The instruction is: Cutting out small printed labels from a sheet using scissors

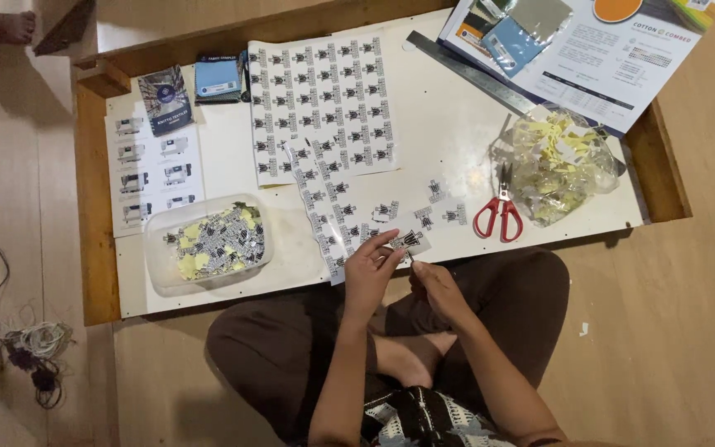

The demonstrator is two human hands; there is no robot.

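My left hand (369,269) pinches a small white sticker (408,241) with a black print at the near edge of the white board (457,132). My right hand (434,285) touches the same sticker from below with its fingertips. Just beyond the hands lie a cut strip of stickers (324,207) and a few loose cut stickers (440,203). A full sticker sheet (320,103) lies further back. Red-handled scissors (499,209) lie to the right of my hands.
A clear plastic tub (207,245) of cut stickers and yellow scraps sits at left. A clear bag (558,161) of yellow scraps sits at right. A metal ruler (469,73), brochures (614,50) and leaflets (155,170) lie on the board. Cables (31,348) lie on the floor at left.
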